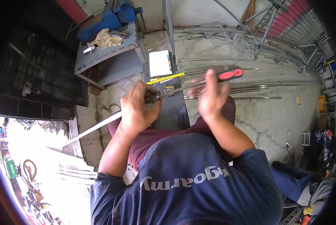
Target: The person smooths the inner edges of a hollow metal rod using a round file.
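My left hand (pixel 140 107) is closed around a long pale metal tube (pixel 95 127), which slopes down to the lower left. The tube's near end shows just past my fingers. A slim file (pixel 183 87) with a black-and-red handle (pixel 231 74) meets that end; whether its tip is inside cannot be made out. My right hand (pixel 214 95), smeared by motion, has its fingers around the file's shaft, below the handle. Under my hands lies a dark board (pixel 175 114), bearing small brass-coloured pieces (pixel 168 90) and a yellow measuring rule (pixel 166 78).
An open notebook (pixel 159 63) lies at the board's far end. To the left stands a grey metal stand (pixel 111 56) with a blue vise (pixel 108 20) and a cloth (pixel 106 38). Several thin metal rods (pixel 231 98) lie on the floor at right, near a metal frame (pixel 265 32).
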